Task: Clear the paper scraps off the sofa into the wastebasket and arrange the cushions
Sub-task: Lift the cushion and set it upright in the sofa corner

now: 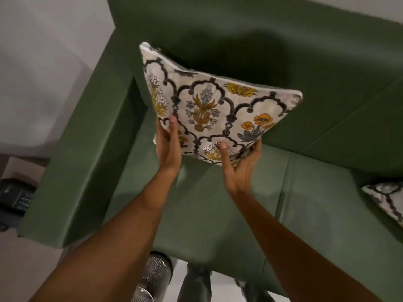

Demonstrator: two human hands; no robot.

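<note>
Floral cushion [218, 110] held over the green sofa [218, 214]
Left hand [169, 147] and right hand [239, 164] grip its lower edge, thumbs pressed on the front; a second cushion [386, 199] lies at right

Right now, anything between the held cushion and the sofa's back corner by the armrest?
Nothing visible. Both hands, left and right, hold the cushion above the seat; the backrest behind it is bare. The second cushion lies far right.
</note>
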